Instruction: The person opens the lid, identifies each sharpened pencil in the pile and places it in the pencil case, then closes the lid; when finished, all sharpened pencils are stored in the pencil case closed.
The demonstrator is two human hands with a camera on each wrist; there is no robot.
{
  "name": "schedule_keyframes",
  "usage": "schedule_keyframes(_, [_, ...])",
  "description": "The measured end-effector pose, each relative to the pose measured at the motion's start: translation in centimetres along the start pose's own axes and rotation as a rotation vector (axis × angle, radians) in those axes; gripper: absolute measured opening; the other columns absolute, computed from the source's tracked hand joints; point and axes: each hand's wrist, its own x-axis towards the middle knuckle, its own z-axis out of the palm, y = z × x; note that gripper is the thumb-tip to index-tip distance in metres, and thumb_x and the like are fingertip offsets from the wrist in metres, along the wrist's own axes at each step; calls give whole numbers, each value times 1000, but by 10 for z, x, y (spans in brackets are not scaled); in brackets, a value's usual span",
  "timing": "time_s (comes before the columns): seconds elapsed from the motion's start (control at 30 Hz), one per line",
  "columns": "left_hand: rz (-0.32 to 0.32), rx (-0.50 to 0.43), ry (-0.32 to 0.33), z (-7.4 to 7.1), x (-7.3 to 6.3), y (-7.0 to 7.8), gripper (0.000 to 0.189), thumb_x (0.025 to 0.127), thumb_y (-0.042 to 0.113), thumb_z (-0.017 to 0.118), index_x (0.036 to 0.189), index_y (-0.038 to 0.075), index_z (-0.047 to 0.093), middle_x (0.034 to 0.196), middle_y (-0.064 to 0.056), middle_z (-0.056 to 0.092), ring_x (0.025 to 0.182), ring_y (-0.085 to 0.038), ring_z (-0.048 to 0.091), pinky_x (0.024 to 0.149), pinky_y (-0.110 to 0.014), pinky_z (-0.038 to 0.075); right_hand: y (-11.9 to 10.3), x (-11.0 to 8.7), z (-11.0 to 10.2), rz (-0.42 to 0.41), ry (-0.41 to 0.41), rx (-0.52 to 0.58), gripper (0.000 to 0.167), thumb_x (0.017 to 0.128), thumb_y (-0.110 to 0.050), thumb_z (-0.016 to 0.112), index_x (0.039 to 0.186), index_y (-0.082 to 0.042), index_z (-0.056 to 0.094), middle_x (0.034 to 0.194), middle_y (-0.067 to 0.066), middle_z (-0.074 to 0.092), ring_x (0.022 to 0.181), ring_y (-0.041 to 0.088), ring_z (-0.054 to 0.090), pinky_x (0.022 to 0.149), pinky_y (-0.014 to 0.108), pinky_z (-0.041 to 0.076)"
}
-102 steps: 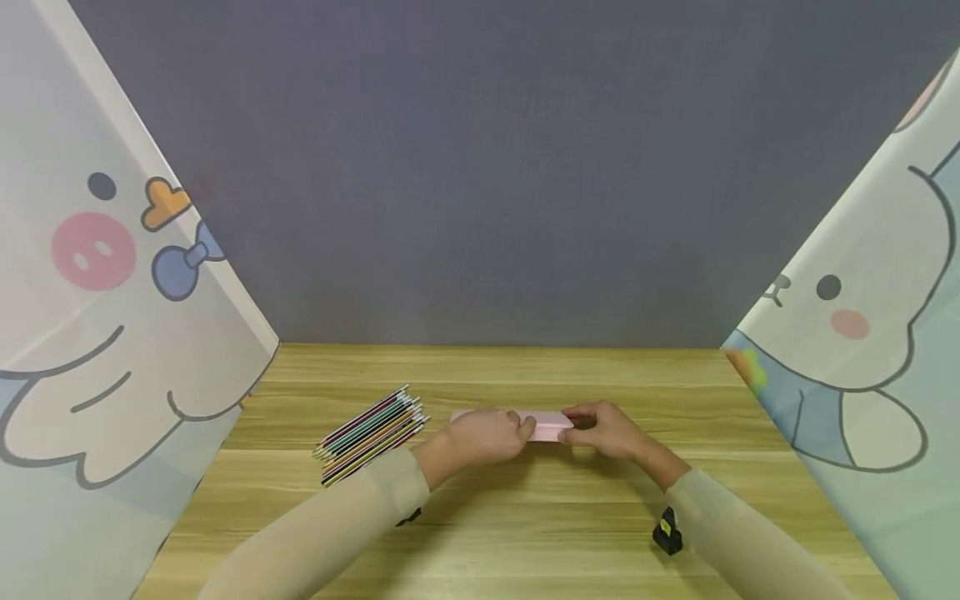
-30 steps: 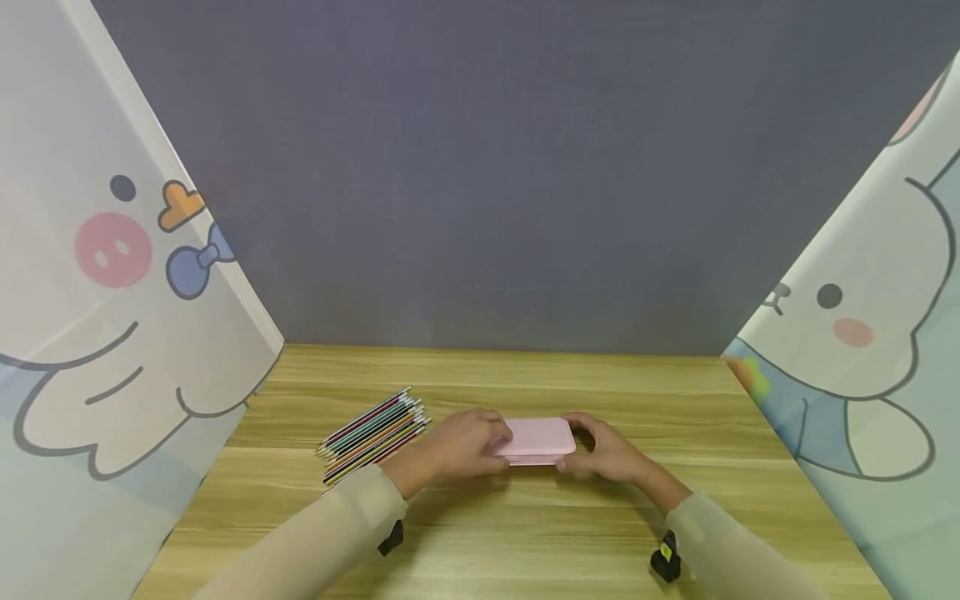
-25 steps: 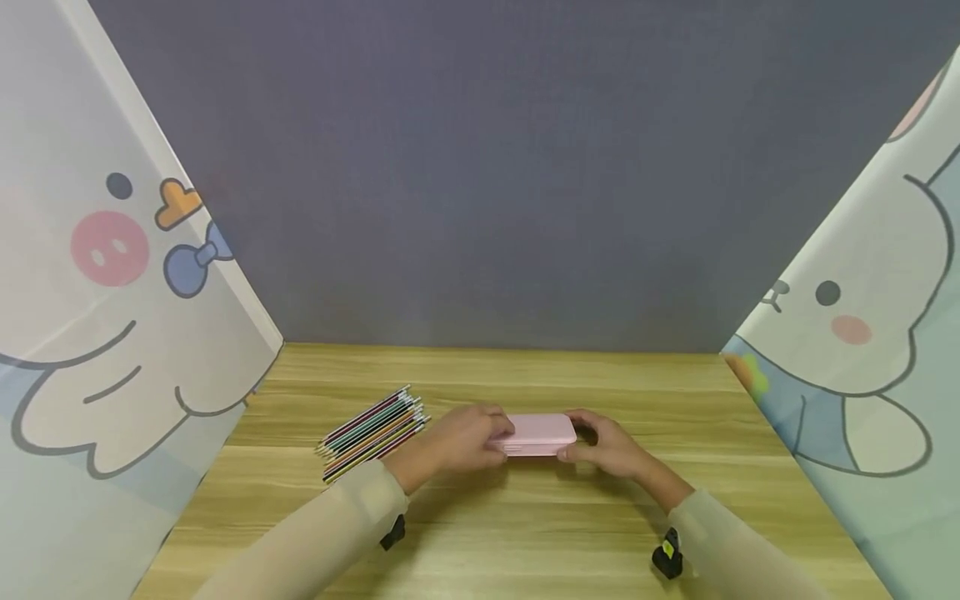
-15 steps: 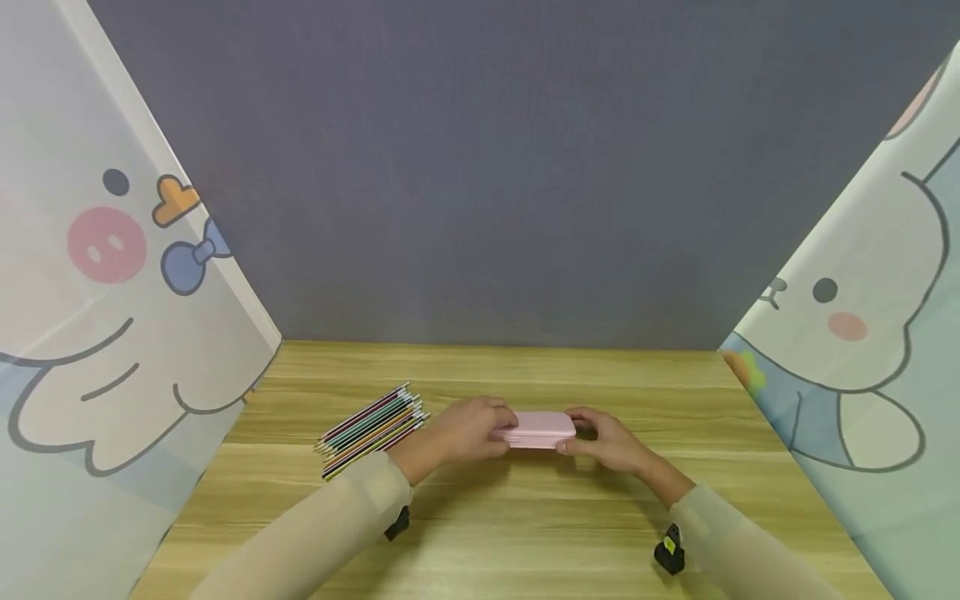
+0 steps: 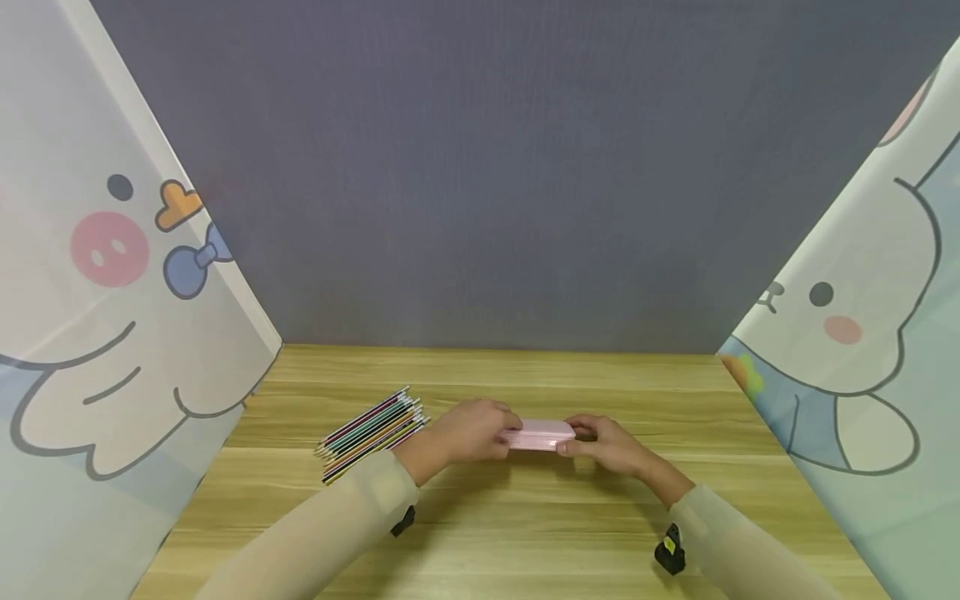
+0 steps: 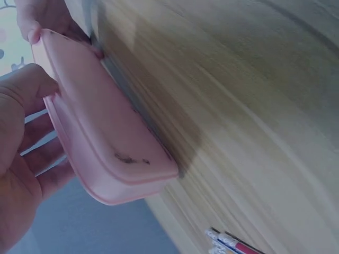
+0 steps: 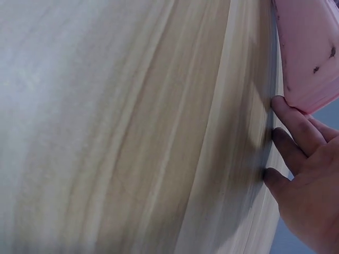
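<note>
A pink pencil case [image 5: 542, 435] lies lengthwise between my two hands in the head view, its lid down. My left hand [image 5: 474, 429] grips its left end and covers that end from above. In the left wrist view the thumb presses one long edge of the pencil case [image 6: 100, 116], whose smooth face carries dark scuffs; the other fingers reach behind it. My right hand [image 5: 609, 446] pinches the right end between thumb and fingers. In the right wrist view only a corner of the case [image 7: 310, 53] shows above the right hand's fingers [image 7: 299, 124].
Several striped pencils [image 5: 372, 435] lie slanted in a row on the wooden table [image 5: 525, 533], left of the left hand. A grey panel [image 5: 480, 183] stands along the back edge. Cartoon-printed panels [image 5: 840, 350] flank both sides.
Since the first frame, my left hand has moved from across the front of the pencil case to its left end. Over the last second the case has tipped, so less of its top shows.
</note>
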Motion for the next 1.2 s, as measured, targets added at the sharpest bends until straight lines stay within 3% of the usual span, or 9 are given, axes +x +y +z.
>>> schedule_keyframes(0.33, [50,131,-87,-8,7,7,19,87,18,76,105,20,72,95,7,73,75,-7,59,71,-26,51,-2,0,-1,23,-3,3,69,89,-38,78,139,5,56,132,21,66,119,31,66,96,41,53])
schedule_keyframes(0.53, [83,338,-138,-6,8,15,27,91,24,77,118,20,71,97,6,73,79,-8,64,73,-23,54,-4,-1,0,8,23,-57,69,87,-40,81,138,0,59,130,16,67,113,26,64,94,43,51])
schedule_keyframes(0.67, [142,487,-90,-2,5,20,27,96,23,72,121,17,68,95,5,72,77,-8,66,66,-21,54,-4,0,2,11,42,-88,70,85,-42,82,137,0,61,127,13,67,108,22,61,91,41,50])
schedule_keyframes(0.93, [268,750,81,9,3,21,21,100,24,63,116,11,67,91,6,72,75,-4,65,65,-18,55,-4,6,5,18,42,-45,67,85,-39,82,133,3,63,120,12,70,100,20,63,82,35,52])
schedule_keyframes(1.2, [251,756,76,15,3,21,28,102,19,58,125,6,67,96,1,74,80,-7,68,67,-19,57,-6,9,7,24,32,-9,64,85,-33,81,130,8,63,117,15,71,99,21,65,82,38,53])
